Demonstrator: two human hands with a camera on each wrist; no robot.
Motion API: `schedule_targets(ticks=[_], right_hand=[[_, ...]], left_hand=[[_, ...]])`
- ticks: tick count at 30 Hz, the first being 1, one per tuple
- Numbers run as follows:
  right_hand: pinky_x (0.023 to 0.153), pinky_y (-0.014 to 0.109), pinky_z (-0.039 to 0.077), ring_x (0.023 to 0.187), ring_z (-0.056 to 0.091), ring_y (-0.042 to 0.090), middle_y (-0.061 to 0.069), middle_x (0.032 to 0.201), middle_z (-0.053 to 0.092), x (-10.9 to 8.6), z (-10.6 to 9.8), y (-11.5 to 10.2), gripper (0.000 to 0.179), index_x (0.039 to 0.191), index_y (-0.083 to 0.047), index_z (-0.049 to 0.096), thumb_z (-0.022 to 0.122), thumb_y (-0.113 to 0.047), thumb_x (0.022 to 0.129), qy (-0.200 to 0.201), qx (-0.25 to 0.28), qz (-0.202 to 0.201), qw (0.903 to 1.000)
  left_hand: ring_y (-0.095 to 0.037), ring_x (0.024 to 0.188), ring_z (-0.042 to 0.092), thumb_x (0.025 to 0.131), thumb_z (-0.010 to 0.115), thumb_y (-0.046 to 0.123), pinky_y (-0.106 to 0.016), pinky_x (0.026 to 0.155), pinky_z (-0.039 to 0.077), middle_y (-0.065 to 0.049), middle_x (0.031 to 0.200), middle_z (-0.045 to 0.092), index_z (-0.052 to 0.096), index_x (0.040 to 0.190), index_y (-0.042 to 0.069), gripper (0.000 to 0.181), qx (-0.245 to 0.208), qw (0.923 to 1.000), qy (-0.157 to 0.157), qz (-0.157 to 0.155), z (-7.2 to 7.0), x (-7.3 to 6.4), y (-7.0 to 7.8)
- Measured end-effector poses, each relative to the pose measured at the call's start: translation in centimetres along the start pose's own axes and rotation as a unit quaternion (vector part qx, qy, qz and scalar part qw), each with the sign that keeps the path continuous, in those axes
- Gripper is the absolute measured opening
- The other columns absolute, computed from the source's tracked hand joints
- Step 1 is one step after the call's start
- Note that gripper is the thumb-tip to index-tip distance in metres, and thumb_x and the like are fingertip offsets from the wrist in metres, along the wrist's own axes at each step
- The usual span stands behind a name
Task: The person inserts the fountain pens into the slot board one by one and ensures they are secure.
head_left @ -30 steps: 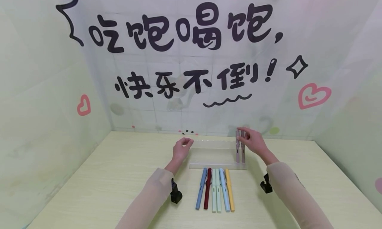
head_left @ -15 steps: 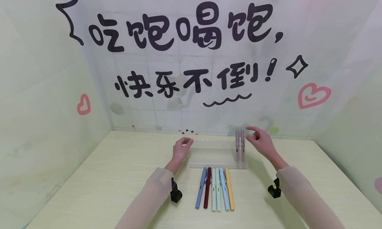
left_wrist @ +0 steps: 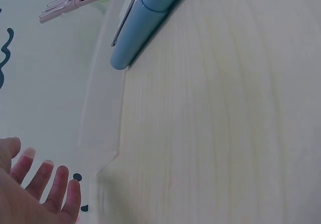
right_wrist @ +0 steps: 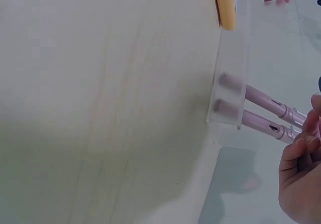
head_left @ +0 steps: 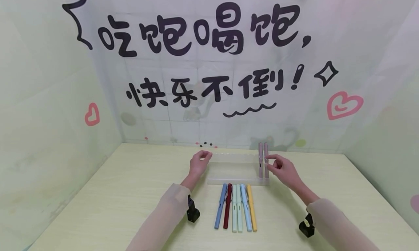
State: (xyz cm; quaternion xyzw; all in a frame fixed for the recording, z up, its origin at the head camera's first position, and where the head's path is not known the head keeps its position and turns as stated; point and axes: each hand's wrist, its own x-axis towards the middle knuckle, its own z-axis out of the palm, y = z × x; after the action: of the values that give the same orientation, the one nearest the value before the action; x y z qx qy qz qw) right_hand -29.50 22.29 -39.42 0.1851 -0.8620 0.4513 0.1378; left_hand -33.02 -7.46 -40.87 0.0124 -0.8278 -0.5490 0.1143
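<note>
A clear plastic pen rack (head_left: pixel 229 181) stands at the back of the table. Two lilac pens, an inner one (head_left: pixel 260 160) and an outer one (head_left: pixel 266 172), lean upright at its right end. My left hand (head_left: pixel 198 163) pinches the rack's upper left corner between thumb and forefinger. My right hand (head_left: pixel 284 170) is at the rack's right end, fingers bent, thumb and forefinger closing at the edge beside the outer lilac pen. In the right wrist view, these curled fingers (right_wrist: pixel 296 156) overlap the pens' caps; their exact contact is partly hidden.
In front of the rack lies a row of pens: blue (head_left: pixel 220 207), dark red (head_left: pixel 227 207), two pale green (head_left: pixel 234 211), light blue (head_left: pixel 246 209) and yellow (head_left: pixel 252 209). A printed wall sheet (head_left: pixel 209 127) rises behind the table.
My right hand let go of the lilac pens and drew back to the right, then came lower to the rack's right end, which shifted slightly left. My left hand stayed put.
</note>
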Motion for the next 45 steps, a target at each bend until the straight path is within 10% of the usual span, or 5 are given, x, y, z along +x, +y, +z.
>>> schedule_targets(ticks=[29,45], right_hand=[[0.042,0.024,0.038,0.049,0.044,0.015,0.006,0.065,0.055,-2.7,3.9,-0.7,0.02,0.094,0.001,0.06,0.063,-0.015,0.082,-0.146,0.021,0.09,0.9849],[0.049,0.024,0.041,0.057,0.048,0.013,-0.003,0.066,0.053,-2.9,4.9,-1.6,0.024,0.097,-0.003,0.059,0.066,-0.017,0.079,-0.186,-0.06,0.02,0.9806]], left_hand=[[-0.023,0.09,0.054,0.087,0.056,0.024,-0.036,0.076,0.044,-0.008,0.093,0.06,0.062,0.097,0.003,0.024,-0.006,0.9999,0.004,0.009,0.1,-0.1,-0.2],[-0.023,0.09,0.054,0.088,0.055,0.025,-0.036,0.076,0.044,-0.007,0.095,0.06,0.061,0.098,0.004,0.025,0.0,1.0,0.003,0.002,0.1,-0.1,0.1]])
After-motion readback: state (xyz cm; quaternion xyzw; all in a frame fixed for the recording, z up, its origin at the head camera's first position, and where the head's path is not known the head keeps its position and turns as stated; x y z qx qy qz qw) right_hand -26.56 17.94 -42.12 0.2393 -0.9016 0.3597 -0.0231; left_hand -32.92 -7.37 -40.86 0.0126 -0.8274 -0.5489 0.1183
